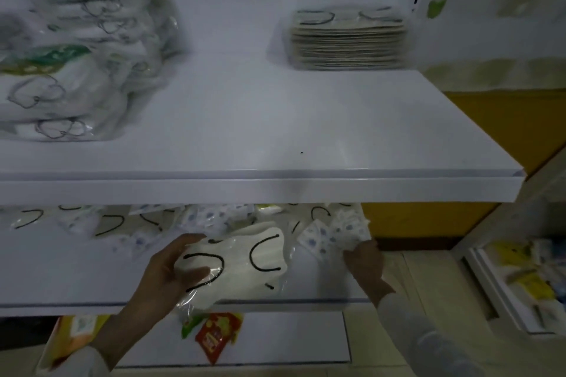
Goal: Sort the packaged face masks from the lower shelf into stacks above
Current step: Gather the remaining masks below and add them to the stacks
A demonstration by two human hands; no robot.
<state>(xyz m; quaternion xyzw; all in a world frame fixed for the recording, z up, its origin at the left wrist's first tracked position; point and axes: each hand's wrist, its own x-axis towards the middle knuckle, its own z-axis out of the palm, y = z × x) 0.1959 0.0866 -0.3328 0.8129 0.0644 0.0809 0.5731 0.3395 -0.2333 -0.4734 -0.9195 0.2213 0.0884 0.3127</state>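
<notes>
My left hand (171, 272) grips a clear-packaged cream face mask with black ear loops (242, 263) just above the front of the lower shelf (61, 278). My right hand (364, 257) pinches a white packet with blue dots (330, 236) at the right end of that shelf. Several more packaged masks (122, 220) lie loose at the back of the lower shelf. On the upper shelf (260, 131) stands a neat stack of cream masks (347, 37) at the back right, and a tall pile of white masks in clear wrap (76, 40) fills the left.
The upper shelf's front lip (260, 190) overhangs the lower shelf. Red and green snack packets (214, 333) lie on the shelf below. A yellow wall panel (496, 131) and another shelf unit with yellow packets (520, 278) stand to the right.
</notes>
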